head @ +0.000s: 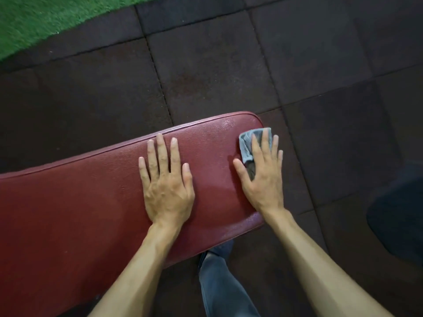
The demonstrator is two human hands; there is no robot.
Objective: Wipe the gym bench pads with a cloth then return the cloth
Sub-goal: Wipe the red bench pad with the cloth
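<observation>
We are leaning over a red gym bench pad [91, 202], wiping its rounded end with a small grey cloth [246, 145]. Our right hand [263, 177] is pressing the cloth flat against the pad near the far right corner, fingers straight and spread over it rather than curled around it; part of the cloth is showing beyond the fingertips and between thumb and forefinger. Our left hand [167, 181] is lying flat and empty on the middle of the pad, fingers straight, bracing.

The cloth is looking thin, soft and light, bunching into folds under the palm, so we are judging that it will slide easily across the pad and crumple readily into a fist when it is time to carry it back. The loose folded edge sticking out past the forefinger is looking like the easiest place to pinch it up. The pad itself is appearing firm and grained, with a piped seam around its edge and a faint sheen near the corner that may be dampness; a slick patch could let the cloth skid.

No brand, label or readable writing is showing on the pad or the cloth. Dark rubber floor tiles [206, 76] and a strip of green turf [45, 21] are lying beyond the bench.
</observation>
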